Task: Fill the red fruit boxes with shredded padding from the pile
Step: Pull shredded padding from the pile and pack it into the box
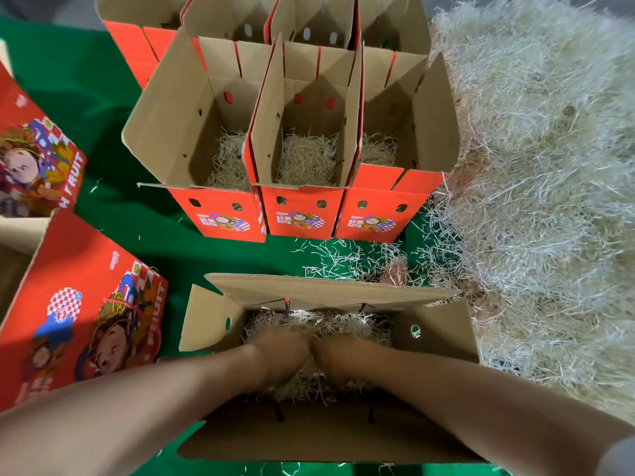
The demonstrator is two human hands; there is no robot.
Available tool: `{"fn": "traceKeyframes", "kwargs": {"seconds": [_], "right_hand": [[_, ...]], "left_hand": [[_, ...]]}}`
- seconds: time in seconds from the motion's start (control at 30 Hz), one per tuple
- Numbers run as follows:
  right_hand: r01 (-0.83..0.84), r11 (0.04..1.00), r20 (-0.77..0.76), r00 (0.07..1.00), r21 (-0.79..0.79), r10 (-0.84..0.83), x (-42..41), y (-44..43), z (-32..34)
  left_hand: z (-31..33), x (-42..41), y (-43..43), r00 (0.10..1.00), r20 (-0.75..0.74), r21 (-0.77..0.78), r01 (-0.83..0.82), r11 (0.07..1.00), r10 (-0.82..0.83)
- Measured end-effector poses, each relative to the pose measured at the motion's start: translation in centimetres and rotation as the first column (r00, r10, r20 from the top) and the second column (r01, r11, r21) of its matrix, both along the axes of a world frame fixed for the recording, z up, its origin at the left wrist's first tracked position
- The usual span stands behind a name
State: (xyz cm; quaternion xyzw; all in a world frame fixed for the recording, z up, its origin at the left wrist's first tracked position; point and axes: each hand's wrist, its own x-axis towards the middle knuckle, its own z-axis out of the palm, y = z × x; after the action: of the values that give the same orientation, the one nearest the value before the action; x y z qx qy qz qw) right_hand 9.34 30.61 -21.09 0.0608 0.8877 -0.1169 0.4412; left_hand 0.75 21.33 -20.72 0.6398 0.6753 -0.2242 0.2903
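Both hands down in the near box, among the shredded padding.

The left hand (281, 348) and right hand (338, 355) sit side by side, touching, inside the open near box (439, 324), sunk into the padding (347, 322) lying there. Their fingers are buried and blurred, so I cannot tell whether they clutch strands or press flat. The pile (536, 166) of pale shreds fills the right side and reaches that box's right flap. Beyond, 3 red boxes (302, 218) stand in a row with flaps up (each holds a layer of shreds at the bottom). Loose strands (343, 259) lie on the green cloth (86, 97) between the row and the near box. 2 printed boxes (86, 321) lie at the left.
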Motion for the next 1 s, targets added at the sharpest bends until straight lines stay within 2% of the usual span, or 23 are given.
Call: {"fn": "traceKeyframes", "kwargs": {"seconds": [0.03, 0.1, 0.17, 0.23, 0.27, 0.3, 0.37, 0.43, 0.5, 0.53, 0.57, 0.6, 0.63, 0.67, 0.7, 0.73, 0.77, 0.8, 0.87, 0.9, 0.93, 0.97, 1.0], "right_hand": [[-0.045, 0.999, -0.036, 0.998, 0.004, 0.045, -0.2, -0.3, 0.3], [-0.066, 0.998, -0.04, 0.997, -0.011, 0.065, 0.0, -0.5, 0.7], [-0.21, 0.977, 0.131, 0.968, -0.024, 0.212, 0.8, -0.2, 0.4], [-0.421, 0.906, 0.324, 0.851, -0.046, 0.413, 1.9, 0.2, -0.1], [-0.486, 0.872, 0.361, 0.803, -0.061, 0.473, 2.3, 0.4, -0.2], [-0.491, 0.869, 0.36, 0.8, -0.067, 0.48, 2.5, 0.6, -0.3], [-0.358, 0.929, 0.273, 0.888, -0.09, 0.369, 2.2, 0.8, 0.8], [-0.163, 0.983, 0.064, 0.984, -0.084, 0.168, 1.4, 1.2, 2.2], [-0.09, 0.995, -0.147, 0.984, 0.048, 0.096, 0.2, 2.0, 3.3], [-0.129, 0.985, -0.125, 0.982, 0.112, 0.142, -0.1, 2.5, 3.5], [-0.21, 0.966, -0.022, 0.976, 0.149, 0.216, -0.1, 3.0, 3.2], [-0.293, 0.944, 0.111, 0.954, 0.149, 0.279, 0.3, 3.5, 2.7], [-0.352, 0.927, 0.228, 0.92, 0.129, 0.318, 0.8, 4.1, 2.2], [-0.354, 0.927, 0.29, 0.906, 0.123, 0.308, 1.5, 4.5, 1.8], [-0.3, 0.943, 0.298, 0.922, 0.142, 0.249, 2.0, 4.9, 1.5], [-0.252, 0.954, 0.263, 0.943, 0.164, 0.204, 2.4, 5.1, 1.3], [-0.217, 0.96, 0.21, 0.961, 0.179, 0.178, 2.6, 5.1, 1.2], [-0.198, 0.959, 0.141, 0.975, 0.201, 0.171, 2.6, 4.7, 1.2], [-0.163, 0.957, -0.021, 0.985, 0.24, 0.173, 2.1, 3.5, 1.4], [-0.16, 0.959, -0.06, 0.982, 0.233, 0.178, 1.9, 2.9, 1.5], [-0.182, 0.962, -0.049, 0.979, 0.205, 0.196, 1.9, 2.4, 1.5], [-0.226, 0.961, 0.004, 0.974, 0.159, 0.228, 2.1, 2.1, 1.2], [-0.287, 0.952, 0.11, 0.955, 0.106, 0.275, 2.5, 2.0, 0.9]], "left_hand": [[0.0, 0.0, 0.1, 1.0, 0.014, -0.002, -0.01, 1.0, 0.01], [-0.5, -0.1, 0.1, 0.996, 0.001, -0.2, 0.082, 0.976, -0.084], [-1.0, -0.8, -0.5, 0.961, -0.109, -0.405, 0.191, 0.894, -0.254], [-1.5, -1.7, -1.2, 0.937, -0.221, -0.471, 0.142, 0.871, -0.272], [-1.6, -2.0, -1.2, 0.931, -0.239, -0.49, 0.13, 0.862, -0.276], [-1.3, -2.2, -1.0, 0.932, -0.228, -0.493, 0.139, 0.859, -0.282], [-0.7, -1.9, -0.1, 0.945, -0.164, -0.427, 0.191, 0.884, -0.283], [0.0, -1.3, 1.0, 0.978, -0.071, -0.237, 0.175, 0.956, -0.197], [0.1, -0.9, 1.4, 0.993, 0.007, -0.031, 0.121, 0.992, -0.121], [0.0, -0.6, 1.5, 0.994, 0.05, 0.014, 0.101, 0.995, -0.102], [-0.3, -0.5, 1.4, 0.994, 0.091, -0.002, 0.064, 0.998, -0.064], [-0.9, -0.4, 1.1, 0.992, 0.125, -0.076, 0.027, 0.997, -0.017], [-1.2, -0.3, 0.8, 0.992, 0.128, -0.211, 0.035, 0.977, -0.008], [-1.3, -0.3, 0.6, 0.994, 0.095, -0.352, 0.085, 0.932, -0.055], [-1.4, -0.6, 0.2, 0.989, 0.05, -0.463, 0.146, 0.874, -0.139], [-1.9, -0.9, -0.1, 0.979, 0.027, -0.511, 0.189, 0.838, -0.204], [-1.9, -1.0, -0.4, 0.974, 0.036, -0.497, 0.213, 0.841, -0.225], [-1.5, -1.2, -0.6, 0.968, 0.05, -0.404, 0.245, 0.881, -0.246], [-0.8, -1.2, -0.2, 0.974, 0.057, -0.047, 0.224, 0.974, -0.221], [-0.4, -0.9, 0.0, 0.98, 0.093, 0.067, 0.169, 0.983, -0.175], [-0.4, -0.6, 0.3, 0.977, 0.143, 0.106, 0.145, 0.984, -0.159], [-0.7, -0.3, 0.4, 0.977, 0.148, 0.041, 0.15, 0.988, -0.154], [-1.5, -0.1, 0.2, 0.982, 0.124, -0.094, 0.152, 0.984, -0.14]]}}
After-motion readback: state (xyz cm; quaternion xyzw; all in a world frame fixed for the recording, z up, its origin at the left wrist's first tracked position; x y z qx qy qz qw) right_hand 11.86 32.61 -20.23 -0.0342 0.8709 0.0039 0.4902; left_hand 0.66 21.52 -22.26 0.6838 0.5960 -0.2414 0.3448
